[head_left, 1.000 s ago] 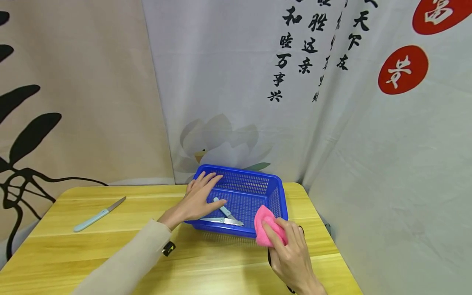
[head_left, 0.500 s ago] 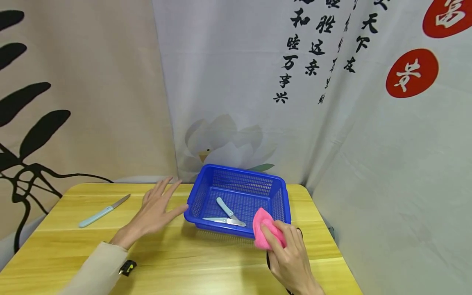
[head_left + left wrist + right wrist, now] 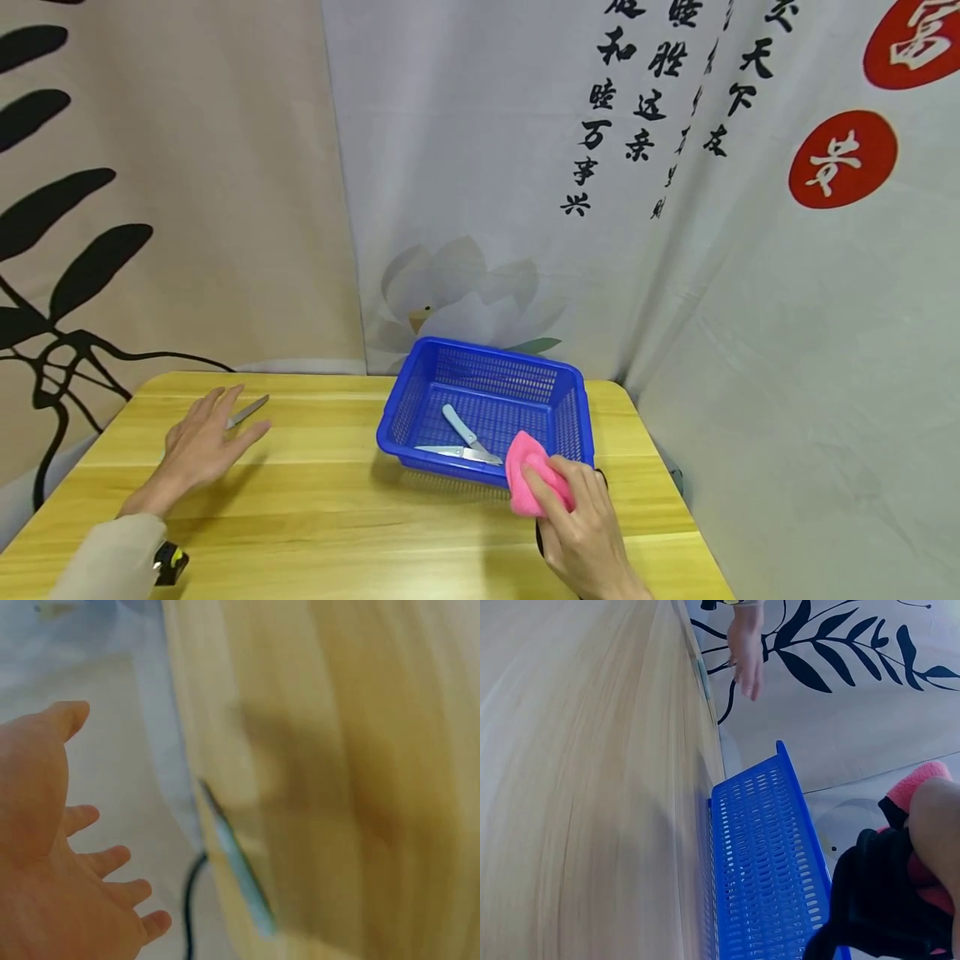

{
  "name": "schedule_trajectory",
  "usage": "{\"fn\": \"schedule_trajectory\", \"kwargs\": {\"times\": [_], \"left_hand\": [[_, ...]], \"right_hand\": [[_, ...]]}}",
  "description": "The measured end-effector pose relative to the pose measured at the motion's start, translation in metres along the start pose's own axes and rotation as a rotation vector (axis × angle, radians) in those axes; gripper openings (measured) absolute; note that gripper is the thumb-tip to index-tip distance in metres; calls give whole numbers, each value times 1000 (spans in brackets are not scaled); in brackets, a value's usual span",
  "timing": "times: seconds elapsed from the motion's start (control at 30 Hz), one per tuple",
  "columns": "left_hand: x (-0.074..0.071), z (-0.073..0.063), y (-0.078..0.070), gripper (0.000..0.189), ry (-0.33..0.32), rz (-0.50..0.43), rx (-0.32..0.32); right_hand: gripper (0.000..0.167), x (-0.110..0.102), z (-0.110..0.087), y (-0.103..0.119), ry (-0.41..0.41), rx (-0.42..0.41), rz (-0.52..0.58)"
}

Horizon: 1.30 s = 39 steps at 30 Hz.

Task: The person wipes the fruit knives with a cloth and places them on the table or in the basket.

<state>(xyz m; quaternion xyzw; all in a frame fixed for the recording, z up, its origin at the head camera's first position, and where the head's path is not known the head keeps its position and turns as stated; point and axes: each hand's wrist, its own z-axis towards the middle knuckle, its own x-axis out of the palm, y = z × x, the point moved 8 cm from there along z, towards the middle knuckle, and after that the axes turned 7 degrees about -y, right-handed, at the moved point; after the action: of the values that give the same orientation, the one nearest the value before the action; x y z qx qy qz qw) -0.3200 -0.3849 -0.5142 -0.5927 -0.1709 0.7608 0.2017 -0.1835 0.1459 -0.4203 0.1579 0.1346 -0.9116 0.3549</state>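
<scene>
My left hand (image 3: 201, 446) hovers over a knife (image 3: 247, 412) on the left of the table, its fingers spread and holding nothing. The hand hides most of the knife's handle in the head view; the left wrist view shows the whole knife (image 3: 238, 870) with its light blue handle, apart from the fingers. My right hand (image 3: 585, 521) pinches a folded pink cloth (image 3: 525, 475) at the front right corner of a blue plastic basket (image 3: 480, 350). Inside the basket lie two light-blue-handled knives, one slanting (image 3: 459, 423) and one along the front wall (image 3: 442, 451).
The wooden table (image 3: 337, 517) bears the basket near its back edge. Behind it hangs a printed curtain (image 3: 465, 167) with dark leaves, a flower and writing. Another grey curtain side (image 3: 787, 375) borders the table's right edge.
My left hand has moved left, from over the basket to above the knife on the table. The right hand keeps its grip on the pink cloth near the basket's corner.
</scene>
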Motion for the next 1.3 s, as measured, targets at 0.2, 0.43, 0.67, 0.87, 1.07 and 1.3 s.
{"fn": "schedule_trajectory", "kwargs": {"times": [0.2, 0.43, 0.67, 0.87, 1.07, 1.3], "left_hand": [[-1, -6, 45, 98, 30, 92, -71], [4, -8, 72, 102, 81, 109, -122], [11, -5, 80, 99, 136, 163, -109], [15, -2, 76, 70, 98, 181, -57], [14, 1, 67, 36, 1, 165, -31], [15, 4, 60, 20, -13, 166, -33]], "right_hand": [[46, 2, -4, 2, 22, -7, 0], [45, 3, -5, 1, 48, 0, -2], [46, 4, -5, 2, 70, -1, -20], [47, 4, -6, 2, 82, -6, -26], [48, 5, -5, 2, 96, -2, -24], [48, 5, -4, 1, 90, -2, -25]]}}
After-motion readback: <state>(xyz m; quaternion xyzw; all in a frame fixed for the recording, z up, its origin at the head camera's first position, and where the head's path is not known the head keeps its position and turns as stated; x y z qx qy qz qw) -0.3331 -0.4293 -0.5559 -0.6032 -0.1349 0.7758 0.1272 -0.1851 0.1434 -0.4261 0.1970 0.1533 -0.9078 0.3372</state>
